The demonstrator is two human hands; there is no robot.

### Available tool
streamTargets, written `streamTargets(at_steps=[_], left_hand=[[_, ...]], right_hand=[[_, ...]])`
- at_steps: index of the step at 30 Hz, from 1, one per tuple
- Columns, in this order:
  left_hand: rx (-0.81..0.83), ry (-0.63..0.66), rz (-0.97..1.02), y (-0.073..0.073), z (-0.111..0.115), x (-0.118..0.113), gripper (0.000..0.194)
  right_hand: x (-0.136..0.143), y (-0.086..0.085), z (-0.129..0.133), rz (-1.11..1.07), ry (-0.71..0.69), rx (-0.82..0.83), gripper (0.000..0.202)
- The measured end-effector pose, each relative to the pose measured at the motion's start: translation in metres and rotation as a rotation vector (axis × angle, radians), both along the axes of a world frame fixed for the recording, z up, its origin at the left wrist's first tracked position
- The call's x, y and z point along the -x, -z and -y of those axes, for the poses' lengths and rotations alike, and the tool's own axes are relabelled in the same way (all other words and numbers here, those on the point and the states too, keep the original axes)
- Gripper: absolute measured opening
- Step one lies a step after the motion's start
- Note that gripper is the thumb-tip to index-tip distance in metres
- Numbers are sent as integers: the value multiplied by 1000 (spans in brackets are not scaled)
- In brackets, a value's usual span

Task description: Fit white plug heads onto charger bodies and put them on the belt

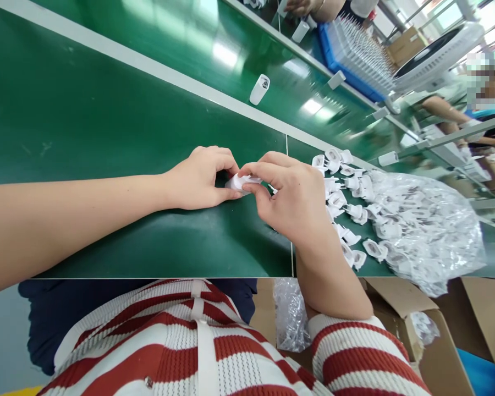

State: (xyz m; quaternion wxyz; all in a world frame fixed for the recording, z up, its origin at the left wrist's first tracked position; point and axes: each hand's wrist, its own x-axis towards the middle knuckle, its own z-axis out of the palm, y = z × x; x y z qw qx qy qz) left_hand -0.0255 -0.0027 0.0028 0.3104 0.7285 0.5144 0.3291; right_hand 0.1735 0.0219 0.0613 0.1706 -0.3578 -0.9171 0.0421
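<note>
Grip: left hand (pixel 204 179) and right hand (pixel 292 192) each close thumb against fingers on one white plastic piece (pixel 236 184), located between them over the green table (pixel 107 126). Loose white plug parts (pixel 357 213) lie to the right of the right hand, beside a clear plastic bag (pixel 462 231) containing similar parts. Below the table edge, an open cardboard box (pixel 441 352) contains crumpled clear plastic (pixel 424 325). At the far side, a blue tray (pixel 325 47) carries rows of small pieces, too indistinct to identify.

One head-worn camera here.
It looks forward and down, quite close, over the near edge of the green surface (pixel 107 126).
</note>
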Motion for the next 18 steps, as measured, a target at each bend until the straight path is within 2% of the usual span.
streamTargets(at_steps=[10,13,14,16,18], left_hand=[[-71,-5,3,7,1,1,35],[-74,24,19,3,4,-1,39],[-54,28,27,0,3,0,39],[-14,-40,41,-5,-8,7,39],[-20,-232,37,-11,-31,23,40]], right_hand=[[0,9,-2,-70,34,69,25],[-8,8,-7,-111,-7,191,25],[-13,6,-12,-136,-21,258,33],[-24,2,-27,-163,23,320,57],[-37,-4,-43,-63,222,244,65]])
